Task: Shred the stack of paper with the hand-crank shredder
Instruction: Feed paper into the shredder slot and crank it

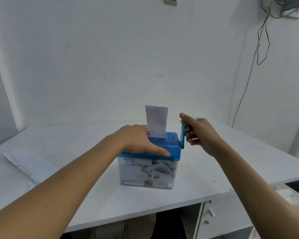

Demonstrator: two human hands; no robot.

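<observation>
One hand-crank shredder (171, 149) upright near the middle of the white surface (205, 178): one blue top, one clear bin (136, 175) beneath, crammed with white shreds (160, 168) (too many to count). One sheet (156, 120) standing in the slot, lower edge inside, small print near the bottom. One blue crank (182, 137) on the right side of the top, arm pointing up. Two hands in view. Left hand (138, 140) palm-down on the blue top, just left of the sheet, fingers laid out over the top, thumb straight along the front edge, pressing rather than gripping. Right hand (200, 133) at the crank, fingers curled and clamped round its handle. One loose stack of paper (29, 163) flat at the left of the surface, well apart from the shredder. Two cables (262, 40) (one dark, one grey) hanging down the wall, upper right. One drawer (219, 219) with one knob (210, 213) below the surface edge.
</observation>
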